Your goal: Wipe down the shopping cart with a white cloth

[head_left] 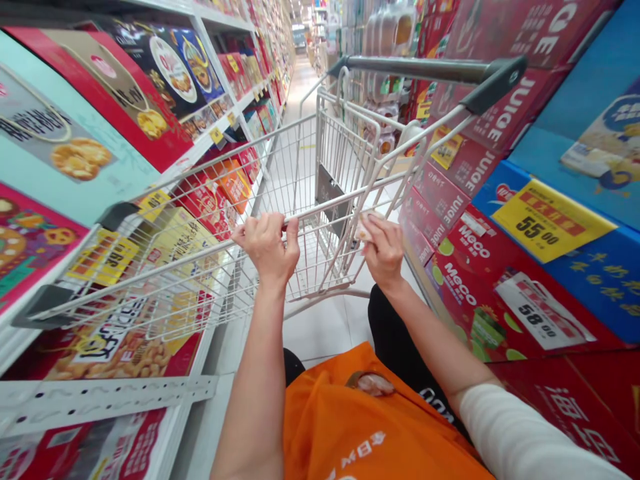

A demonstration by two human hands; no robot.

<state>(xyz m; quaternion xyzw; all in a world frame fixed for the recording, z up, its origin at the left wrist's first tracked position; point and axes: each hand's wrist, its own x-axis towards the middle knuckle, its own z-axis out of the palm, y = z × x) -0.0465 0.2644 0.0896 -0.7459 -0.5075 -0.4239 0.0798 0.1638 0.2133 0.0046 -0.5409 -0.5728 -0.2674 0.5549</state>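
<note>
A wire shopping cart [270, 167] stands sideways before me, its dark handle bar [415, 69] off to the upper right. My left hand [270, 248] is wrapped round the near top rail of the basket. Pinched in the fingers of my right hand [384, 248] is a crumpled whitish cloth [368, 225], held against the wires on the near side. No goods show inside the basket. An orange apron [370, 420] covers my lap.
Shelves with gift boxes [120, 87] and yellow price tags [107, 257] line the left, close to the cart's front end. Stacked drink cartons [480, 280] rise on the right. Between them the tiled aisle floor [303, 83] runs away ahead.
</note>
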